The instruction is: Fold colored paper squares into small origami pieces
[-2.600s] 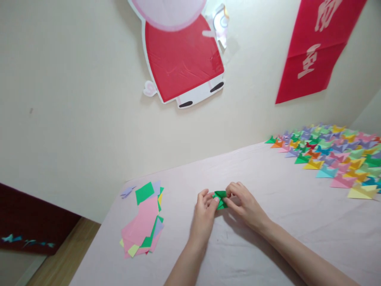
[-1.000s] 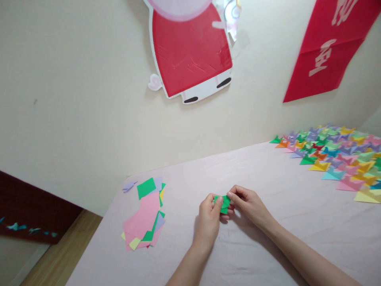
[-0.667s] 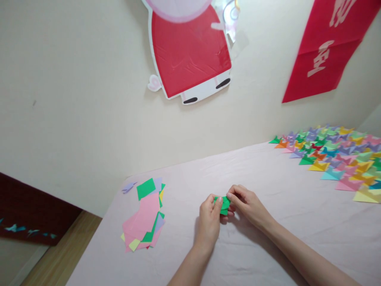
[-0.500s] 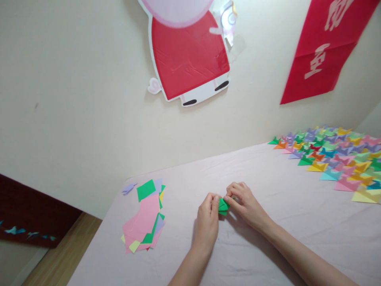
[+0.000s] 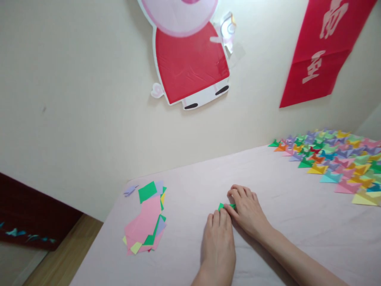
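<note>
A small green folded paper [image 5: 220, 206] lies on the pale pink table cover [image 5: 291, 222], mostly hidden under my hands. My left hand [image 5: 218, 240] lies flat with its fingers stretched out together, fingertips pressing on the paper's near edge. My right hand [image 5: 247, 206] rests on the paper from the right. Its fingers are curled over the paper and its thumb is laid along it, so that green shows between thumb and fingers.
A loose stack of coloured paper squares [image 5: 147, 222], pink and green on top, lies at the left near the table edge, with a small lilac scrap [image 5: 130, 190] behind it. Several folded paper figures in many colours [image 5: 336, 159] cover the far right. Wall decorations hang behind.
The green paper was held up between both hands' fingertips; now it is down on the table, with my left hand flattened on it and my right hand lowered over it.
</note>
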The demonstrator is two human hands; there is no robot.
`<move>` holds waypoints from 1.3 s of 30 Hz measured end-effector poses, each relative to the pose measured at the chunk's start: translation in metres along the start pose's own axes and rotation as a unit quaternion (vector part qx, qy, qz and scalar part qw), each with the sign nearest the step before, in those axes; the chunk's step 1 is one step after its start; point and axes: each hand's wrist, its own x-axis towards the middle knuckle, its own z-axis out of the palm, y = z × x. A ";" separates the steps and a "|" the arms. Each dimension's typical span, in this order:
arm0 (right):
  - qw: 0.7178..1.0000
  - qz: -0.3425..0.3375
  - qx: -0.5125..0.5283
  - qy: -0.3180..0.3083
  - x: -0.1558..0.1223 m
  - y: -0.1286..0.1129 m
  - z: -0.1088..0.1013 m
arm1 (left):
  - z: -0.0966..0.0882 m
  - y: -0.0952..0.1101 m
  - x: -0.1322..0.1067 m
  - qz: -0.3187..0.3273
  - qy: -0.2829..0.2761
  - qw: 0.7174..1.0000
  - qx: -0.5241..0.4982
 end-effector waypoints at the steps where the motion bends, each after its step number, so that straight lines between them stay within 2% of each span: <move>1: 1.000 -0.005 -0.017 0.004 -0.001 0.001 0.001 | -0.003 0.000 0.001 0.003 -0.006 1.000 0.008; 5: 0.998 -0.023 -0.055 0.001 -0.004 0.010 0.004 | -0.014 -0.002 0.003 0.021 -0.046 0.999 0.018; 9: 0.998 -0.029 -0.046 -0.010 -0.005 0.016 0.005 | -0.020 -0.005 0.008 0.024 -0.083 0.996 -0.005; 13: 0.999 -0.034 -0.029 -0.012 -0.005 0.021 0.007 | -0.021 -0.008 0.014 0.025 -0.095 0.995 -0.030; 17: 1.000 -0.028 -0.006 -0.011 -0.004 0.037 0.008 | -0.018 -0.012 0.014 0.022 -0.087 0.995 -0.054; 19: 0.999 -0.035 0.037 -0.005 -0.003 0.043 0.004 | -0.018 -0.014 0.012 0.016 -0.080 0.994 -0.077; 21: 0.991 -0.072 0.115 -0.018 -0.001 0.042 -0.004 | -0.018 -0.016 0.012 0.001 -0.074 0.990 -0.117; 25: 0.952 -0.147 0.248 -0.103 0.001 0.025 -0.025 | -0.023 -0.017 0.017 -0.053 -0.073 0.976 -0.199; 30: 0.942 -0.130 0.283 -0.128 0.007 0.015 -0.034 | -0.028 -0.022 0.031 -0.080 -0.070 0.966 -0.237; 35: 0.939 -0.074 0.304 -0.140 0.016 0.022 -0.029 | -0.030 -0.032 0.037 -0.114 -0.049 0.924 -0.360; 39: 0.938 -0.065 0.299 -0.162 0.028 0.021 -0.024 | -0.034 -0.033 0.031 -0.178 -0.069 0.861 -0.472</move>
